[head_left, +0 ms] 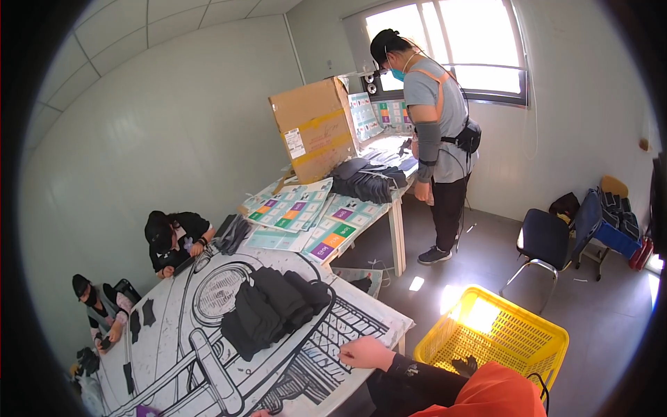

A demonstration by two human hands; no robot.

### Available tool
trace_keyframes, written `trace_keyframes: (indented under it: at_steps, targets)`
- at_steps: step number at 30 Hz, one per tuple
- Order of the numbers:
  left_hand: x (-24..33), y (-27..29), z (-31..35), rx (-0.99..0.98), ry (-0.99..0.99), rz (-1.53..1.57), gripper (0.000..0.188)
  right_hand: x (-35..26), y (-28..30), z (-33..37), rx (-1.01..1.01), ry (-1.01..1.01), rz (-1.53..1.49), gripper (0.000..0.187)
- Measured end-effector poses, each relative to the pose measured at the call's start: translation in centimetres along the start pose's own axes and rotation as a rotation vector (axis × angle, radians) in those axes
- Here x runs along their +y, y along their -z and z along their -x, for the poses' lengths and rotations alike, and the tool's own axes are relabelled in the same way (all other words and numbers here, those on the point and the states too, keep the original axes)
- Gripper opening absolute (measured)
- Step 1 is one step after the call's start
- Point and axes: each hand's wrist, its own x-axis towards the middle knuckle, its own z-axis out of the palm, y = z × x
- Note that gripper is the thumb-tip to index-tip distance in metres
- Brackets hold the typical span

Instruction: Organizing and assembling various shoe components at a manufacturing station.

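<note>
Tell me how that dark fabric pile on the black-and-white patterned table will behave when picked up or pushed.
The dark fabric pile would probably sag when lifted, since its pieces drape in soft, rounded folds. Pushed, its layers might slide apart, as many overlapping edges show. Rolling seems unlikely: it lies low and broad on the patterned table.

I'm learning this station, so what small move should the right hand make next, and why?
Probably reach the right hand toward the pile of dark pieces and take the nearest: no item shows in its fingers, and the pile lies close by on the patterned table.
</note>
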Motion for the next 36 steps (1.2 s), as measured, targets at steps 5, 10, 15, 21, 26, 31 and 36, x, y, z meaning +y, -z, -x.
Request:
trace_keyframes:
  at_steps: [5,10,15,21,26,31,36]
  targets:
    - [0.4,0.0,0.1,-0.024,-0.029,-0.023,0.041,0.1,-0.1,0.0,0.001,-0.002,-0.013,0.032]
    - [1.1,0.1,0.3,-0.020,-0.024,-0.022,0.042,0.1,-0.1,0.0,-0.009,-0.008,0.003,0.032]
    - [1.1,0.0,0.3,-0.020,-0.040,-0.017,0.041,-0.2,0.2,0.0,0.006,0.004,-0.010,0.032]
    - [2.0,0.1,0.5,-0.023,-0.033,-0.070,0.039,-0.2,0.2,0.0,-0.007,-0.010,-0.003,0.032]
    - [2.0,0.2,0.6,-0.031,0.011,-0.064,0.037,0.0,0.0,0.1,-0.002,-0.007,-0.016,0.032]
    - [2.0,0.2,0.6,-0.033,0.016,-0.065,0.036,-0.2,0.1,0.1,-0.002,-0.011,-0.014,0.032]
    - [2.0,0.1,0.6,-0.019,-0.013,-0.077,0.034,-0.1,0.1,0.0,-0.009,-0.014,-0.005,0.032]
